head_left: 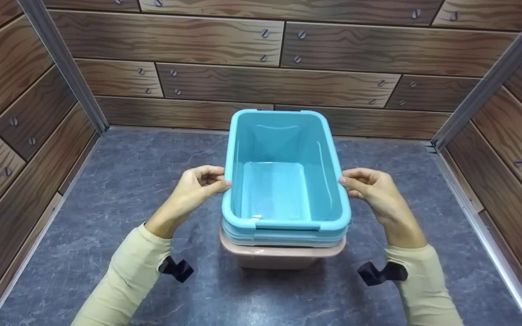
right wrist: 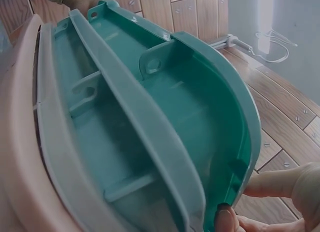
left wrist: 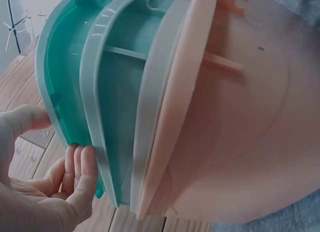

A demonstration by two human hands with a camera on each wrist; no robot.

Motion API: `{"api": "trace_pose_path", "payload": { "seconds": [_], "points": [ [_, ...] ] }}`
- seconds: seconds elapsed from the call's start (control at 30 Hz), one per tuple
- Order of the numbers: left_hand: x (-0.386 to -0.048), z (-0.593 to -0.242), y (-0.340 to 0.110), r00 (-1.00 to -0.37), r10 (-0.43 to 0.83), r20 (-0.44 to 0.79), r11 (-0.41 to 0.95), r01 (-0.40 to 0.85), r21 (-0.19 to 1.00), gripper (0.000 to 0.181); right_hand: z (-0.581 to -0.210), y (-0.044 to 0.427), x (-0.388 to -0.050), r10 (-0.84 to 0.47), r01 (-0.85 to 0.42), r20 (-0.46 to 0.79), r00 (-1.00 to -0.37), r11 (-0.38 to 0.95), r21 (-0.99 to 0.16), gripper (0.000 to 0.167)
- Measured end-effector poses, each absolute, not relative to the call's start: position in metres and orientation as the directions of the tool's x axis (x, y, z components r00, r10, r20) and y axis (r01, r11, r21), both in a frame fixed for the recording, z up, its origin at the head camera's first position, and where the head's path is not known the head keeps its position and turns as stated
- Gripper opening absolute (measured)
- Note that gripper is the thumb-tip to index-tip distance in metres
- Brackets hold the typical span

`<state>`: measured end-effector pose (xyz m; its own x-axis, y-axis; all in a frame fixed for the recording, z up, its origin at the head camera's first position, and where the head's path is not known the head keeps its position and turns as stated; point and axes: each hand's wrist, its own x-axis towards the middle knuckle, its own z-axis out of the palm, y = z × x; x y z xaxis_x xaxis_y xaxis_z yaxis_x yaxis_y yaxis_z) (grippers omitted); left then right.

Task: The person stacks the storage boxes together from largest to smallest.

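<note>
A light blue plastic bin (head_left: 287,225) tops a stack of nested bins. My left hand (head_left: 187,194) pinches its left rim, thumb above and curled fingers beneath. On the opposite side, my right hand (head_left: 379,194) pinches the right rim in the same way. Below it, the left wrist view shows a second bluish rim (left wrist: 91,76) and a paler rim (left wrist: 155,91), with gaps between the upper rims. A pink bin (head_left: 283,252) forms the bottom of the stack. The top bin has nothing inside. Part of my right hand's fingers is cut off in the right wrist view.
The stack is on a dark grey marbled surface (head_left: 152,158). Wood-patterned panels (head_left: 224,81) enclose the back and both sides, with metal posts (head_left: 68,74) at the corners. A black wrist mount (head_left: 177,269) sticks out from each sleeve.
</note>
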<state>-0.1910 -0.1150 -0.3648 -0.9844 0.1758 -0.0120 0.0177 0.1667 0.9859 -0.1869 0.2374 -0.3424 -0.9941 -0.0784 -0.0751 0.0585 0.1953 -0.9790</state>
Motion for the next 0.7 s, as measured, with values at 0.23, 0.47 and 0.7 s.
{"api": "trace_pose_path", "payload": {
  "seconds": [0.23,0.47,0.7],
  "points": [
    [-0.1910,-0.3678,-0.1144,-0.981,0.194,-0.023,0.155,0.008,0.988,0.039,-0.3475,0.2388,-0.1863,-0.084,0.065,-0.087,-0.993,0.242,-0.968,0.024],
    [-0.1916,-0.3670,-0.1149,-0.979,0.196,-0.047,0.145,-0.018,0.989,0.041,-0.3480,0.2392,-0.1858,-0.079,0.071,-0.093,-0.993,0.243,-0.967,0.023],
    [-0.1952,-0.3693,-0.1167,-0.978,0.200,-0.062,0.125,-0.037,0.991,0.039,-0.3505,0.2432,-0.1903,-0.049,0.105,-0.117,-0.992,0.201,-0.974,0.010]
  ]
}}
